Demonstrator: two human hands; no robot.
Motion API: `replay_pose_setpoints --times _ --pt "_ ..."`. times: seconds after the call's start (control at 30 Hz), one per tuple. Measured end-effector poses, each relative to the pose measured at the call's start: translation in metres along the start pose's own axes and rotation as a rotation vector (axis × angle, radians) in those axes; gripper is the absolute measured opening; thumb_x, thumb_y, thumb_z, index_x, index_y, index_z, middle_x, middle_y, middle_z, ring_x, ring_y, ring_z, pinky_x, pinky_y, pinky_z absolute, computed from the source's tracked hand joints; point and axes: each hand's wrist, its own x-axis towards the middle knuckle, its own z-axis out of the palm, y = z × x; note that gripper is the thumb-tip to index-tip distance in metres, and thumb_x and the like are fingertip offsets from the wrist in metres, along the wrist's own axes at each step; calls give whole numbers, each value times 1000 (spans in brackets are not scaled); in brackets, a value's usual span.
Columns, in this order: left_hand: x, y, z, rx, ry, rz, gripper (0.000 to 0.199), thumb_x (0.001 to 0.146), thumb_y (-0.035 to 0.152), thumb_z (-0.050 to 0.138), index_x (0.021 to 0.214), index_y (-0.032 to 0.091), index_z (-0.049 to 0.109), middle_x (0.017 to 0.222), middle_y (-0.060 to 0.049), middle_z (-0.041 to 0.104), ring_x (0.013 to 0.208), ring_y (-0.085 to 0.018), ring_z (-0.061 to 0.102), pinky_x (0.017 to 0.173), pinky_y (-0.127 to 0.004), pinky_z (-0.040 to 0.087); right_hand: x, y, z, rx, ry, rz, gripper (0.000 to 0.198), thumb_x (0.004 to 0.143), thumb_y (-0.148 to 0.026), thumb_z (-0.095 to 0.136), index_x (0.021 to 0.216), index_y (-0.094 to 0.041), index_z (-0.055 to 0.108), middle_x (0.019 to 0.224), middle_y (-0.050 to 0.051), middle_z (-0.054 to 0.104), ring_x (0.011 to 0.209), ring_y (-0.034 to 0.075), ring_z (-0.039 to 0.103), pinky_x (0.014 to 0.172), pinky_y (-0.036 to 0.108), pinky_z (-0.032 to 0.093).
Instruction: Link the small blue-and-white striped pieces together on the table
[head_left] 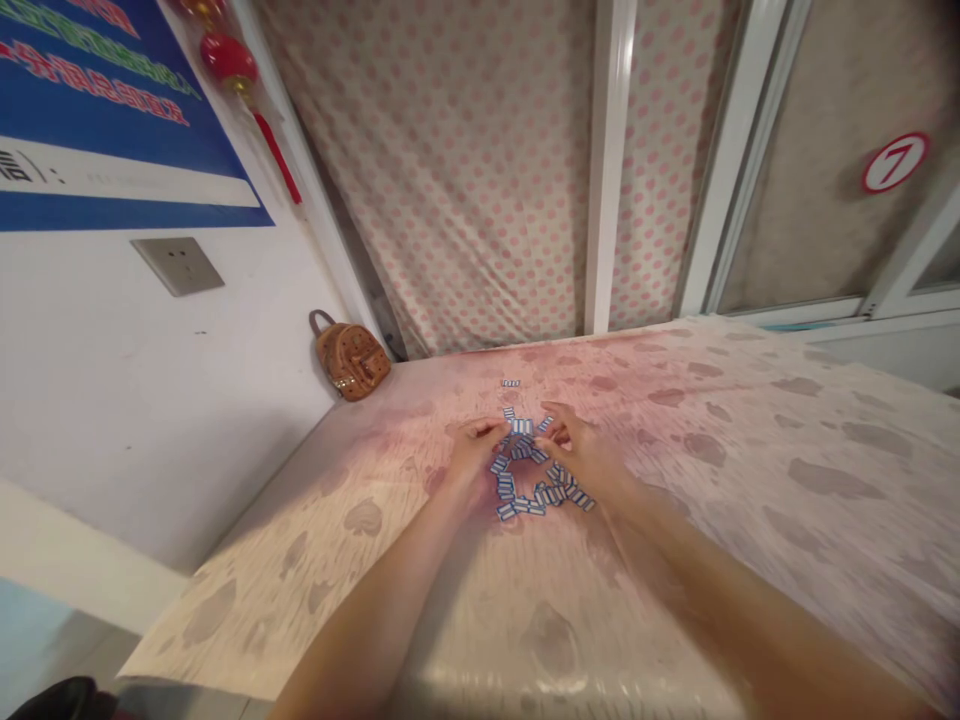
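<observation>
Small blue-and-white striped tiles (551, 495) lie in a loose ring on the patterned tablecloth. My left hand (480, 440) is closed at the ring's far left side, its thumb and fingertips pinching the left edge of a larger-looking striped tile (522, 426). My right hand (574, 445) curves in from the right, thumb and forefinger apart. Between these two fingers a striped tile (546, 424) shows, and I cannot tell whether they touch it. One more striped piece (511, 383) lies apart, farther back.
A small brown backpack-shaped bag (354, 360) stands at the table's back left corner by the wall. The tablecloth (360, 590) covers a wide table. A dotted curtain (480, 180) hangs behind it, beside a white window post (607, 170).
</observation>
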Motion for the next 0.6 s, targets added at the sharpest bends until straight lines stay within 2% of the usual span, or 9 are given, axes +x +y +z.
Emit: replay_pose_setpoints --times 0.07,0.17,0.27,0.33,0.43,0.6 --pt "19 3 -13 135 34 -20 33 65 44 81 78 14 78 66 -3 69 55 -11 52 56 -23 40 -1 0 -14 -3 -13 29 39 87 -31 59 125 -23 59 89 3 71 77 22 68 71 34 52" --pt "56 6 -29 203 88 -42 19 64 34 81 70 16 76 58 1 64 53 -10 50 53 -21 36 -6 3 -43 23 -47 39 29 90 -36 53 114 -24 64 90 4 72 83 23 69 72 34 53" --pt "97 1 -35 273 153 -86 11 63 24 80 62 16 72 53 0 62 54 -11 53 54 -21 36 -14 9 -71 32 -70 96 28 92 -46 54 105 -24 66 95 6 72 85 23 68 74 35 54" --pt "121 -6 -33 315 195 -115 8 63 19 79 61 15 72 54 -1 63 55 -12 56 55 -21 38 -20 15 -84 57 -91 137 33 92 -50 54 103 -23 68 91 6 71 83 23 68 74 35 54" --pt "152 -17 -27 374 238 -146 8 64 12 78 61 15 71 58 -3 65 60 -14 60 56 -21 40 -29 24 -96 38 -81 197 36 93 -54 53 99 -22 69 84 7 69 79 23 67 72 35 54" --pt "186 -34 -22 440 253 -195 14 65 12 83 63 12 69 60 -3 65 61 -15 62 55 -22 42 -38 32 -97 31 -80 241 38 94 -56 53 97 -23 71 82 6 68 78 23 67 71 34 56"
